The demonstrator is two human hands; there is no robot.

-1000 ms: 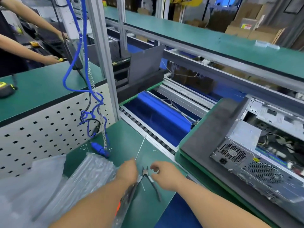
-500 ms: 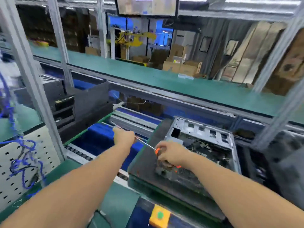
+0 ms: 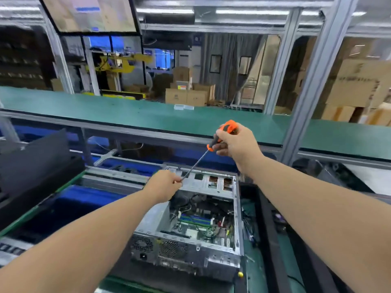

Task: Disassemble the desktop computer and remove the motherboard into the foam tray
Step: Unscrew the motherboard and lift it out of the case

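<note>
- The desktop computer [image 3: 190,229] is seen lying on its side with its cover off, low in the middle of the view, on a dark mat [image 3: 266,229] over the green worktop [image 3: 249,269].
- The motherboard [image 3: 203,225] is seen inside the open case, with green memory sticks and loose cables over it.
- A screwdriver [image 3: 211,144] with an orange and black handle is held above the far end of the case, its shaft slanting down to the left.
- The handle is gripped by the right hand [image 3: 237,142], whose fingers are curled round it; the orange butt sticks out above the hand.
- The lower end of the shaft is pinched by the left hand [image 3: 164,185] between thumb and fingertips, just over the far edge of the case; the tip itself is hidden by the fingers.
- Both forearms are stretched forward over the case.
- A black case [image 3: 36,166] is seen at the left, beside a blue conveyor channel [image 3: 80,199].
- A long green shelf [image 3: 127,115] is carried across the view behind the hands on aluminium posts.
- Stacked cardboard boxes [image 3: 188,94] are seen beyond the shelf.
</note>
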